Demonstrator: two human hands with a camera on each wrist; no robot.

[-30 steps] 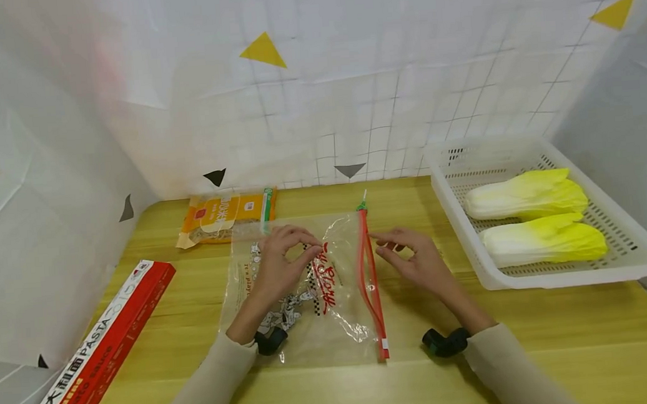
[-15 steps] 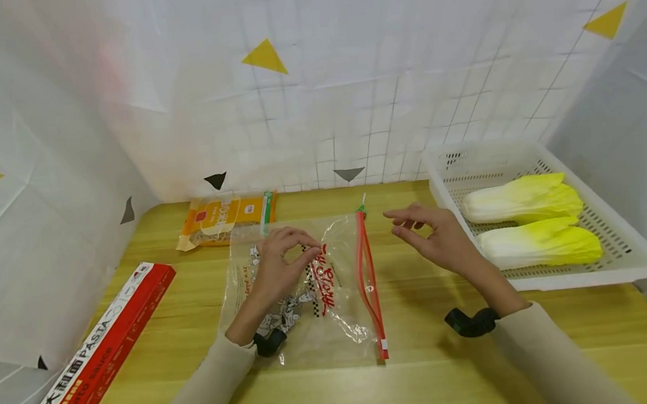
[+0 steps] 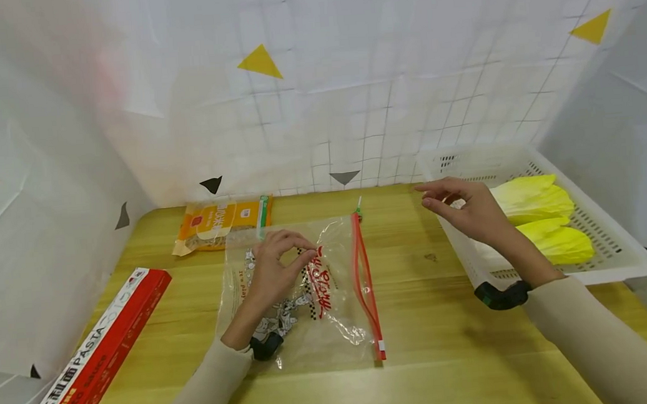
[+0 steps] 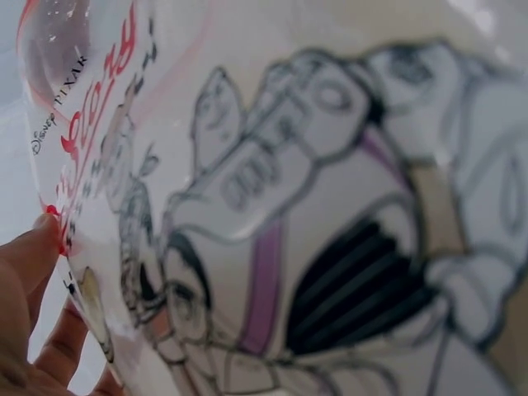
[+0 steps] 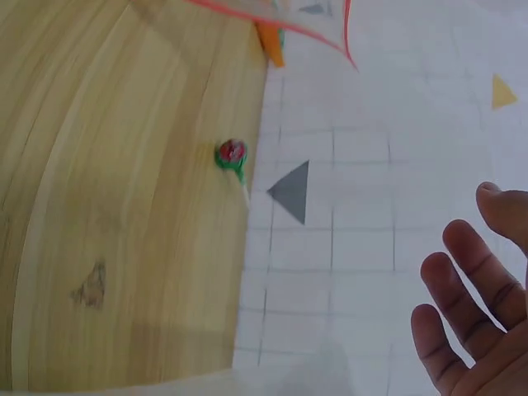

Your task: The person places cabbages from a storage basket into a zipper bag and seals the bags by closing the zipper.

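My right hand [image 3: 467, 207] has left the red zip edge of the zip bag [image 3: 301, 291], where it was a second ago, and now hovers in the right centre of the head view, over the near-left corner of the white basket [image 3: 615, 263]. Its fingers are loosely spread and hold nothing; the right wrist view shows them bare against the tiled wall. Two napa cabbages [image 3: 531, 197] lie in the basket just beyond my fingertips, not yet touched.

My left hand [image 3: 274, 265] has not moved: it rests on the bag at the centre of the frame, fingertips pinching the clear film, pinning it flat on the table [image 3: 422, 320]. The bag's red zip strip [image 3: 363, 280] looks parted along its length.

I judge the bag is ready and I am reaching for a cabbage.
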